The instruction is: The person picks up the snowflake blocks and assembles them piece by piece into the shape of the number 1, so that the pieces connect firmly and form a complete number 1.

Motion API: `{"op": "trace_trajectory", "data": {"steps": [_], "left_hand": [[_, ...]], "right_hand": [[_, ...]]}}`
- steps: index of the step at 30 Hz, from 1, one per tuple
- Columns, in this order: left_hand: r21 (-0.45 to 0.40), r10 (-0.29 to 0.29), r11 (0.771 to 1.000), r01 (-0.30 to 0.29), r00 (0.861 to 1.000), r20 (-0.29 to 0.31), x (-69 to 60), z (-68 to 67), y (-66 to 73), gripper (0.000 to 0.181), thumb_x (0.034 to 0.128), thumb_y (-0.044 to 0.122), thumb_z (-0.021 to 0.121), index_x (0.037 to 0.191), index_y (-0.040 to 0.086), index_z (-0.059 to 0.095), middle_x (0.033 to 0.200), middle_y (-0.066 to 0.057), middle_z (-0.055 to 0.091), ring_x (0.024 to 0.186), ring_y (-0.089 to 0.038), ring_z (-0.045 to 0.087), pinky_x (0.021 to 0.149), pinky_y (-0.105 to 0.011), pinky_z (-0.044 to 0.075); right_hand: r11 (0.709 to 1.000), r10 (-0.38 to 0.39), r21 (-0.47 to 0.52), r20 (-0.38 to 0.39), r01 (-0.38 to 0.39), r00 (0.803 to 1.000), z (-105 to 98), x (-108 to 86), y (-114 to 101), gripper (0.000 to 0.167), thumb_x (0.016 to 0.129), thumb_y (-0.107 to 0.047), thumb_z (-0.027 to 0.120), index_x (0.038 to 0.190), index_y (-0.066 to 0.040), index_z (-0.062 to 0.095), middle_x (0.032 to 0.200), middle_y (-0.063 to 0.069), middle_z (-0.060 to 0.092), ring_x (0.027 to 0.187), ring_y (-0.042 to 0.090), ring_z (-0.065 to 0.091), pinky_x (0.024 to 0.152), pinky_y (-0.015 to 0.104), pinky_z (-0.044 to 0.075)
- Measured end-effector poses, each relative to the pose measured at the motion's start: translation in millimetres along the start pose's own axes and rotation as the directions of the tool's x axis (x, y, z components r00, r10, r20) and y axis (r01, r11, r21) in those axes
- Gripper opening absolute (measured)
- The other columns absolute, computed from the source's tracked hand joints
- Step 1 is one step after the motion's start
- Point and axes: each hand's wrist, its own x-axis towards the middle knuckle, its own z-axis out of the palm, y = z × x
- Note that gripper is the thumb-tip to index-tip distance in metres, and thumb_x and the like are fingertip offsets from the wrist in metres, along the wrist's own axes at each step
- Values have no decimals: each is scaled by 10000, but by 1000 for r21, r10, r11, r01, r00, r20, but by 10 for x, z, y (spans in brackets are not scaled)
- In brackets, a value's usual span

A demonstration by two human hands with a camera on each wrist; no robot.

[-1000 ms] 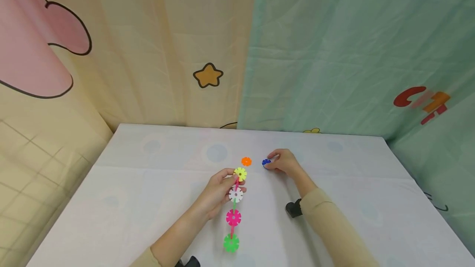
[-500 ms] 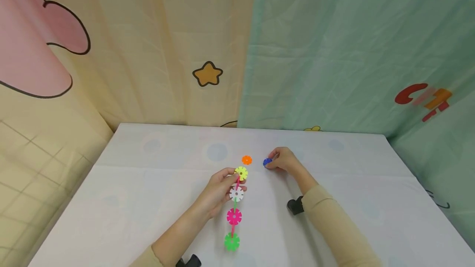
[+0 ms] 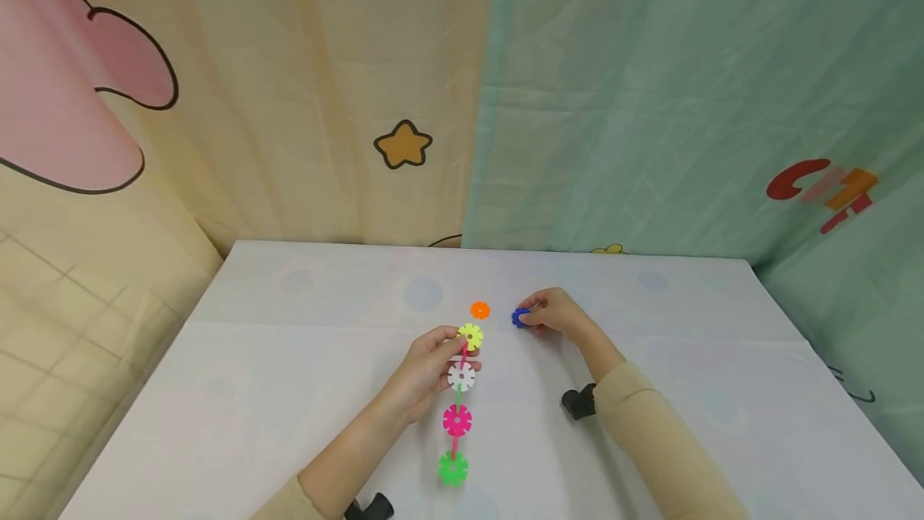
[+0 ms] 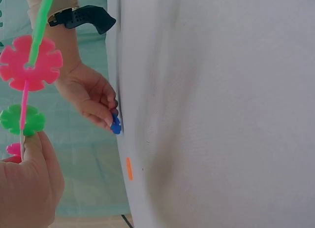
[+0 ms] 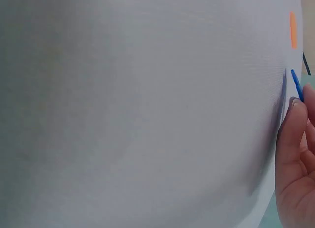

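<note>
In the head view my left hand [image 3: 426, 371] pinches the upper end of a chain of notched plastic discs linked edge to edge. At its top is a yellow disc [image 3: 471, 336]; a white disc [image 3: 461, 377], a pink disc [image 3: 457, 420] and a green disc [image 3: 453, 469] hang below, with thin edge-on discs between them. My right hand [image 3: 554, 313] holds a blue notched disc [image 3: 519, 317] between thumb and fingers; in the right wrist view this blue disc [image 5: 297, 84] shows edge-on. On the table between the hands, a little farther back, lies an orange disc [image 3: 480, 310].
A white cloth with pale dots covers the table [image 3: 289, 392]. Behind its far edge hang a cream curtain [image 3: 325, 87] and a green curtain [image 3: 635, 103]. Each wrist carries a black camera mount, one of them the right mount [image 3: 579, 402].
The blue disc has turned slightly in my right fingers and now shows more of its face. My left hand and the chain have hardly moved. The orange disc stays in place.
</note>
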Motion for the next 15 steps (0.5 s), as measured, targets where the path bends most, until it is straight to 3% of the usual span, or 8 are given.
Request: {"op": "trace_trajectory", "data": {"steps": [8, 15], "left_hand": [[-11, -5, 1000, 6, 1000, 6, 15, 35, -17, 251, 983, 154, 463, 1136, -42, 501, 1025, -168, 616, 810, -146, 653, 749, -257, 537], [3, -10, 1000, 10, 1000, -7, 11, 57, -25, 263, 986, 162, 458, 1137, -48, 507, 1013, -149, 618, 796, -130, 645, 739, -249, 536]], "right_hand": [[980, -50, 199, 108, 28, 993, -3, -176, -22, 301, 895, -32, 601, 1179, 61, 567, 770, 73, 618, 621, 132, 585, 650, 228, 538], [957, -106, 284, 169, 55, 980, 0, -339, -58, 306, 907, -17, 572, 1204, 53, 555, 805, 79, 640, 680, 148, 603, 702, 251, 542]]}}
